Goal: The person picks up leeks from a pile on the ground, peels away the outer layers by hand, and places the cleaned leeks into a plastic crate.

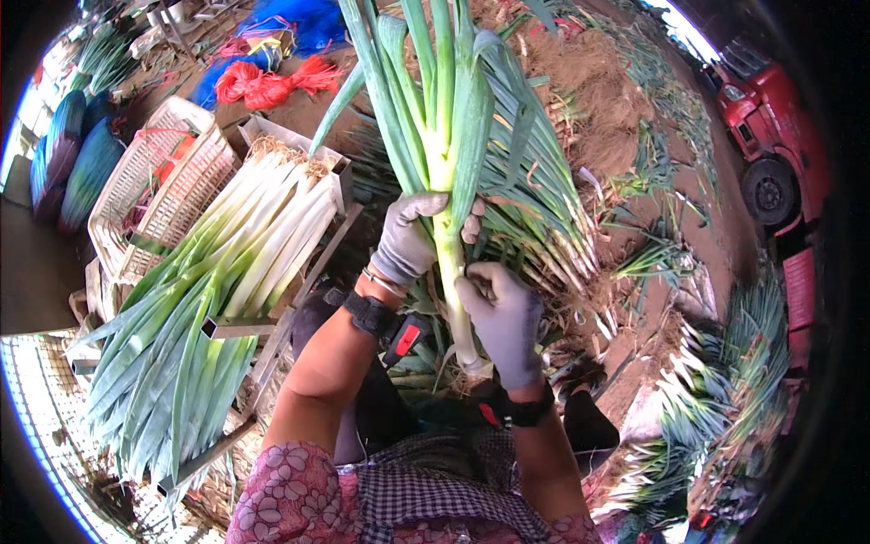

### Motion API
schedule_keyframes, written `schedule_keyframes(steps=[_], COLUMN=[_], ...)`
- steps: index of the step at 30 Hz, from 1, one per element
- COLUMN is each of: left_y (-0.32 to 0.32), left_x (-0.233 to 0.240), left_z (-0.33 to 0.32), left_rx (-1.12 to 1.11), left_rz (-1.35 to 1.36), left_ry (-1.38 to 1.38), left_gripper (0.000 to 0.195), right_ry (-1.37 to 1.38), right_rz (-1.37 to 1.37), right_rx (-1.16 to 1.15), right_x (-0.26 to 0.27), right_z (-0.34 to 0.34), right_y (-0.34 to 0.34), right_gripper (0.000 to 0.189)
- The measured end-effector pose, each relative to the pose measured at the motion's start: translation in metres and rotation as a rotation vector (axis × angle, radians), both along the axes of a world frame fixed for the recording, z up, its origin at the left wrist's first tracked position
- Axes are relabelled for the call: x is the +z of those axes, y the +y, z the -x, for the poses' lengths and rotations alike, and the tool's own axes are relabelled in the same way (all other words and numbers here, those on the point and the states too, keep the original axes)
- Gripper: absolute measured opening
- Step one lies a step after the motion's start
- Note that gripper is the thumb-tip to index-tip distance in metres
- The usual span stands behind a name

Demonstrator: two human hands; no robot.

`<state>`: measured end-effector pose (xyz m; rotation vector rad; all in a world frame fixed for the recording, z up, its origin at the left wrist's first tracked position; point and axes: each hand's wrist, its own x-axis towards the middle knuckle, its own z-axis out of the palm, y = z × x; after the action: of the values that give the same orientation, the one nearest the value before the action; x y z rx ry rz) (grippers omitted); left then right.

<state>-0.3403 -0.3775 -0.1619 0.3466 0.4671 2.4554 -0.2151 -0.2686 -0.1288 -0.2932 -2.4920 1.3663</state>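
Note:
My left hand (pixel 414 234), in a pale knit glove, grips a large leek (pixel 445 170) around its upper stalk. The leek's green leaves fan out away from me, and its white root end points toward my lap. My right hand (pixel 501 316), gloved too, is at the lower stalk with thumb and fingertips pinched together. Whether a strip of leaf lies between those fingertips is too small to tell. To my left, a bundle of stripped leeks (pixel 272 224) rests on a metal rack (pixel 299 299), roots at the far end.
A white plastic crate (pixel 163 190) stands left of the rack. Red twine (pixel 272 81) lies beyond it. Unstripped leeks (pixel 544 190) are heaped behind the held one. More leek piles (pixel 700 387) lie at right, near a red truck (pixel 781 129). Leaf scraps litter the soil.

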Motion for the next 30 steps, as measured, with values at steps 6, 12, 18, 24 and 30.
schedule_keyframes(steps=[6,12,18,24,30], left_y=[0.007,-0.003,0.002,-0.003,0.001], left_x=[0.003,0.001,-0.001,0.0,0.001], left_z=[-0.004,0.001,-0.002,-0.001,0.002], left_rx=[-0.065,-0.098,-0.065,-0.085,-0.079], left_rz=[-0.007,-0.074,0.014,-0.012,0.062], left_ry=[-0.044,-0.019,-0.068,-0.032,0.024], left_gripper=[0.05,0.046,0.046,0.05,0.045], right_ry=[-0.045,-0.219,-0.09,-0.286,-0.391], right_rz=[-0.005,0.67,-0.067,-0.115,-0.478], right_rx=[-0.031,-0.164,0.019,0.015,0.2], right_x=[-0.019,0.006,-0.015,-0.081,-0.146], right_z=[-0.002,-0.011,0.0,-0.018,-0.104], right_y=[0.028,0.016,0.007,0.042,0.092], right_gripper=[0.014,0.019,0.017,0.015,0.021])
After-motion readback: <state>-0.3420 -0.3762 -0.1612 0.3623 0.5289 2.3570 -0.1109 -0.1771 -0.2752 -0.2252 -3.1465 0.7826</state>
